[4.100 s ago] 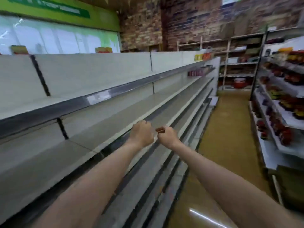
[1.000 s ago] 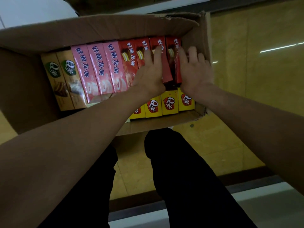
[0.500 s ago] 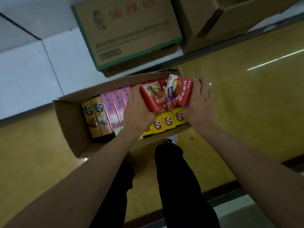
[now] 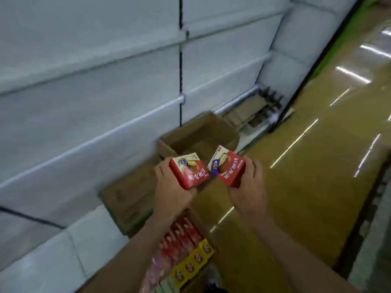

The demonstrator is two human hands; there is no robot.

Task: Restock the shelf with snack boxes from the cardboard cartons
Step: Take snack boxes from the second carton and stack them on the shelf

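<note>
Change: half a second ago we had both red boxes low over the open carton; now they are lifted clear of it and held apart, and our view has swung up toward the shelf.
Left hand: our left hand (image 4: 169, 191) grips one red snack box (image 4: 189, 173), fingers curled round its left side and the thumb under its near end.
Right hand: our right hand (image 4: 248, 187) grips a second red snack box (image 4: 227, 167), fingers wrapped round its right side.
Surroundings: white shelf (image 4: 88, 85) boards fill the left of the view; a closed brown carton (image 4: 131, 195) lies at their foot beside our left hand, and an empty open carton (image 4: 198, 134) sits just beyond the two boxes. Flattened cardboard (image 4: 251, 115) lies farther along the shelf foot. To the right runs a glossy yellow floor (image 4: 306, 166).
In the way: nothing lies between our hands and the shelf boards.
Boxes: both are red with a round cake picture and white lettering; they tilt away from each other, near but not touching.
Stock carton: below our left forearm, the stock carton (image 4: 208, 226) shows rows of red, pink and yellow packs (image 4: 184, 246).
Hard to see: the whole view is blurred, the lettering unreadable, and the stock carton is partly hidden by our arm and cut off at the bottom edge.
</note>
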